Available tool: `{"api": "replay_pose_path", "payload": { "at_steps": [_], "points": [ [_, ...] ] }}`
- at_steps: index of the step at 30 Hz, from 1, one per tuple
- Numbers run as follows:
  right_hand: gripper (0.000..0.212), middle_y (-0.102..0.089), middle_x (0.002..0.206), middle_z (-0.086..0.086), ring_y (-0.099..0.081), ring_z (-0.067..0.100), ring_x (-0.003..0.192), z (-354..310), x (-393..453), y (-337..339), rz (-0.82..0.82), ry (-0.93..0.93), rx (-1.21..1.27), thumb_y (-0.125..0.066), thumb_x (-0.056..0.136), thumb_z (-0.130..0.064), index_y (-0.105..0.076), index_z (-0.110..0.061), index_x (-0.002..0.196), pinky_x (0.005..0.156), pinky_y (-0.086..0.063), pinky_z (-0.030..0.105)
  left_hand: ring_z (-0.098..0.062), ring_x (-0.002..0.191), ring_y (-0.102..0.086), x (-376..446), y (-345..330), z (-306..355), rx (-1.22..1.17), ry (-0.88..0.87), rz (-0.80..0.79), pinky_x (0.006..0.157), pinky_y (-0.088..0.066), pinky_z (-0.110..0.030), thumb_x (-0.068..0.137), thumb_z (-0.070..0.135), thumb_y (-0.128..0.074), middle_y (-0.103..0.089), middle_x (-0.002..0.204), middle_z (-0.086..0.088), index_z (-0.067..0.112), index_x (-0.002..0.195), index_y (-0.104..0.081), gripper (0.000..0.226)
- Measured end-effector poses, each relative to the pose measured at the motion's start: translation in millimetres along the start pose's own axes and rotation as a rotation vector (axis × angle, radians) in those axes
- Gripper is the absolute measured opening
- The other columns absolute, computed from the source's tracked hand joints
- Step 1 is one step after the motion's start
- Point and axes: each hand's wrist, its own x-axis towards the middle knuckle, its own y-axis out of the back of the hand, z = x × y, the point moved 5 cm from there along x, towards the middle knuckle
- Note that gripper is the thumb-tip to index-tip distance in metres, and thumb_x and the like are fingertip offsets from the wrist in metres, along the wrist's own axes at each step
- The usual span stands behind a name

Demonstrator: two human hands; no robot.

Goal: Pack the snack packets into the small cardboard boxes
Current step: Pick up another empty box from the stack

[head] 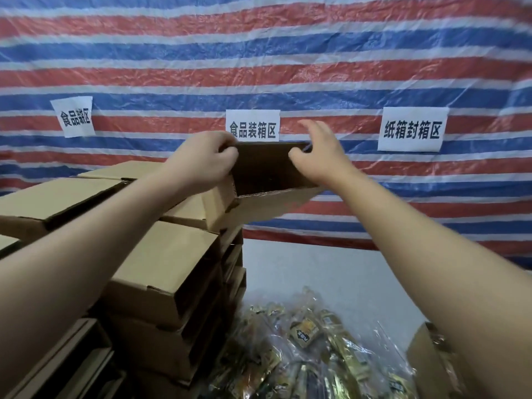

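Observation:
A small open cardboard box (pixel 267 182) is held up above the box stack, its dark inside facing me. My left hand (pixel 201 159) grips its left rim with curled fingers. My right hand (pixel 319 151) holds the right rim, thumb inside and the other fingers spread above the far edge. A heap of gold and yellow snack packets (pixel 305 355) in clear plastic lies on the table below, under my right forearm. Another box holding packets (pixel 431 361) stands at the lower right, partly hidden by my arm.
Stacks of closed small cardboard boxes (pixel 161 272) fill the left side, several layers high. A red, white and blue striped tarp (pixel 288 53) hangs behind, with three paper signs (pixel 252 125). Pale table surface (pixel 331 272) shows between the stack and my right arm.

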Motion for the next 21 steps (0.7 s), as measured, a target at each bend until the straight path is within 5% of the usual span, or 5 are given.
{"api": "replay_pose_path", "payload": {
  "at_steps": [3, 6, 11, 15, 21],
  "points": [
    [0.016, -0.064, 0.104, -0.007, -0.061, 0.018, 0.094, 6, -8, 28, -0.185, 0.008, -0.172, -0.054, 0.089, -0.022, -0.063, -0.025, 0.101, 0.072, -0.050, 0.029, -0.012, 0.088, -0.062, -16, -3, 28, -0.156, 0.016, -0.118, 0.076, -0.052, -0.034, 0.095, 0.021, -0.045, -0.069, 0.098, -0.001, 0.020, 0.100, -0.067, 0.023],
    [0.019, -0.058, 0.067, 0.002, -0.055, 0.022, 0.066, 20, -38, 38, -0.333, -0.039, -0.354, -0.051, 0.085, -0.018, -0.058, -0.014, 0.068, 0.053, -0.034, 0.025, -0.019, 0.092, -0.065, -43, -27, 42, -0.258, 0.085, -0.216, 0.087, -0.053, -0.039, 0.095, 0.020, -0.048, -0.071, 0.100, -0.005, 0.021, 0.100, -0.070, 0.023],
    [0.016, -0.059, 0.071, 0.003, -0.058, 0.023, 0.067, 62, -130, 9, -0.425, -0.119, -0.425, -0.052, 0.084, -0.024, -0.060, -0.018, 0.071, 0.054, -0.041, 0.029, -0.007, 0.086, -0.066, -113, -94, 29, -0.483, 0.287, -0.350, 0.071, -0.050, -0.010, 0.096, 0.013, -0.055, -0.071, 0.089, 0.002, 0.020, 0.088, -0.072, 0.020],
    [0.014, -0.059, 0.077, 0.003, -0.059, 0.028, 0.081, 101, -227, -46, -0.573, -0.261, -0.457, -0.052, 0.085, -0.024, -0.054, -0.015, 0.074, 0.065, -0.043, 0.029, -0.017, 0.101, -0.064, -205, -167, 8, -0.551, 0.488, -0.559, 0.091, -0.050, -0.030, 0.097, 0.011, -0.052, -0.070, 0.103, -0.004, 0.019, 0.099, -0.069, 0.019],
    [0.023, -0.068, 0.100, 0.009, -0.065, 0.030, 0.097, 120, -357, -116, -0.812, -0.406, -0.446, -0.044, 0.087, -0.025, -0.063, -0.015, 0.093, 0.069, -0.043, 0.030, -0.009, 0.089, -0.063, -332, -220, -22, -0.556, 0.625, -0.630, 0.076, -0.049, -0.021, 0.094, 0.029, -0.064, -0.067, 0.094, 0.008, 0.029, 0.092, -0.065, 0.002]
  ]
}}
